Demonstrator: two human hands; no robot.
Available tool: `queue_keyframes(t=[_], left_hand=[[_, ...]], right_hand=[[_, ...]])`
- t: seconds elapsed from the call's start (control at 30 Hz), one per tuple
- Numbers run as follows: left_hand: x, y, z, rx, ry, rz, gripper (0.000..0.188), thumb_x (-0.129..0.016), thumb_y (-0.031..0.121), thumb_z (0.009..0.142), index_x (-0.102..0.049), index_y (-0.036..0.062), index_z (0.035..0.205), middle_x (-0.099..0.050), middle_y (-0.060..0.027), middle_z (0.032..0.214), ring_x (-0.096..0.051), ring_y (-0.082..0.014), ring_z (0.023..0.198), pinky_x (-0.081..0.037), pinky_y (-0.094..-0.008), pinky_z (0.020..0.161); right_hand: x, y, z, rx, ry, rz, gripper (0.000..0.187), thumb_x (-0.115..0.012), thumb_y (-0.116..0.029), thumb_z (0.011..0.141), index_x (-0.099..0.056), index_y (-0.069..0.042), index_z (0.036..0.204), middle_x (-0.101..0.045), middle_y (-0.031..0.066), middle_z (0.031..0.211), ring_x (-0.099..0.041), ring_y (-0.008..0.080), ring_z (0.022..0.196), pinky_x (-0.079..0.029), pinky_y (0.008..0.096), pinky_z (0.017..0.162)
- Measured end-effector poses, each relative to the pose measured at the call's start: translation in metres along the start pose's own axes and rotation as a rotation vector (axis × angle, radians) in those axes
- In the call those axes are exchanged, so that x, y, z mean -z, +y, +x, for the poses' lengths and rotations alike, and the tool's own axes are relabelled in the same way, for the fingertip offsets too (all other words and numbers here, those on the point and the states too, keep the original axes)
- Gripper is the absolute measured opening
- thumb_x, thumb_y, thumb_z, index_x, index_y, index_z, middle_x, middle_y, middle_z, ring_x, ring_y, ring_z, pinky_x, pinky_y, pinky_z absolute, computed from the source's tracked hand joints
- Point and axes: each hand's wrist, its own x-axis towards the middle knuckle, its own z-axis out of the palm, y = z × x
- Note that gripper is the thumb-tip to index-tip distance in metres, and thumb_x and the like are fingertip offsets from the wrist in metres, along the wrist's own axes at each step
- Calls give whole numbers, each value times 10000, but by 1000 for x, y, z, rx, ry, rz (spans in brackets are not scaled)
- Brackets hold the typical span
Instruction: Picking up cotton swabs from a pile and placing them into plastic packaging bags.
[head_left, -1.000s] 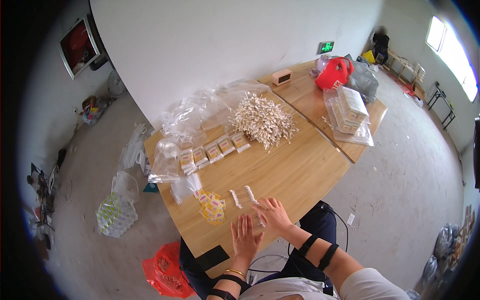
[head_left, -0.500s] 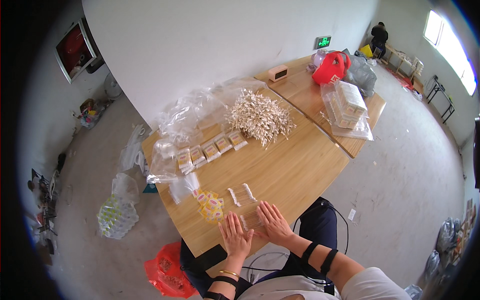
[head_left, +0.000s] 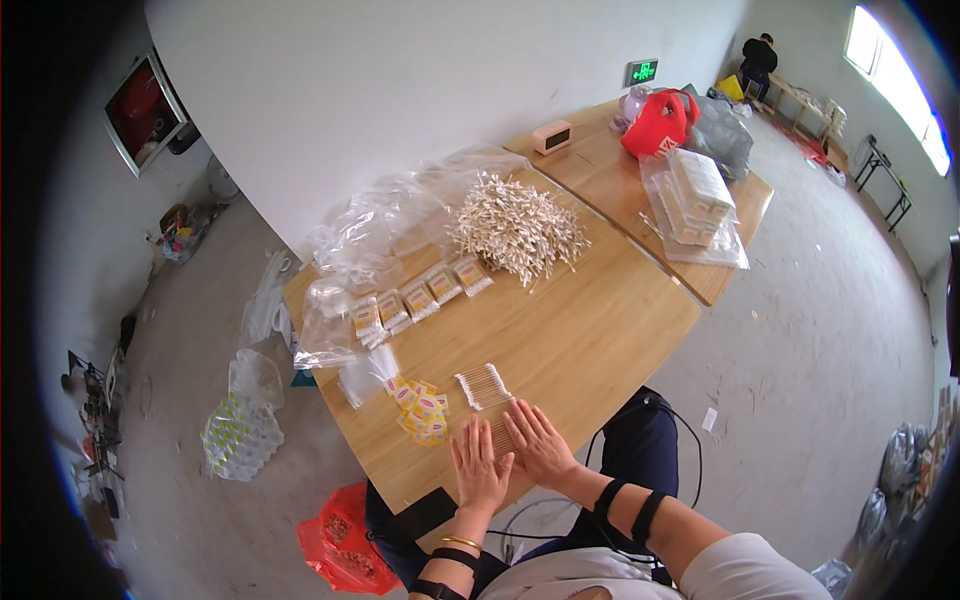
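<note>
Taking the swabs between your hands as the clock's centre, with 12 pointing away from you, I go from left to right. At 10 o'clock lie the clear plastic sleeves point(head_left: 366, 379), near the left edge of the worktop point(head_left: 600, 330). Also at about 10, but nearer, is a loose heap of small cards point(head_left: 421, 412); they are yellow and white with a reddish oval mark, and their print is too small to read. At 11, a line of filled packets point(head_left: 418, 299) shows labels of similar colours, also not readable.

Your left hand point(head_left: 482, 472) lies at 8 o'clock, flat, with its fingers straight and gripping nothing. Between 11 and 12, a neat row of cotton swabs point(head_left: 484, 386) lies by itself. The batch of swabs point(head_left: 500, 437) at the centre is partly hidden, lying between your two hands. A big pile of swabs point(head_left: 520, 228) is at 12. Your right hand point(head_left: 541, 447) is at 3, also flat and extended, not closed on anything.

I judge that the step in hand is evening this batch. The next move calls for light, equal pressure from both sides, so that the sticks do not climb over each other.

At 1 o'clock, the red bag point(head_left: 662, 122) carries white marks, which I cannot read surely.
</note>
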Motion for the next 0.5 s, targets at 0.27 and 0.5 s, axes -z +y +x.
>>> queue_keyframes(t=[0.27,0.5], left_hand=[[17,0,21,-127,-72,124,688,-324,586,1016,-492,80,1452,-337,-163,1586,-232,-345,1507,-80,-602,1219],[23,0,18,-213,-69,127,678,-359,579,1010,-464,98,1476,-303,-147,1605,-207,-347,1514,-58,-619,1215]], right_hand=[[-4,0,0,-28,29,10,877,-519,-560,926,-269,9,1545,-211,234,1627,-169,363,1528,-119,457,1256],[1,0,-1,-38,-22,-18,886,-528,-559,918,-261,-2,1553,-202,227,1632,-152,357,1533,-97,465,1258]])
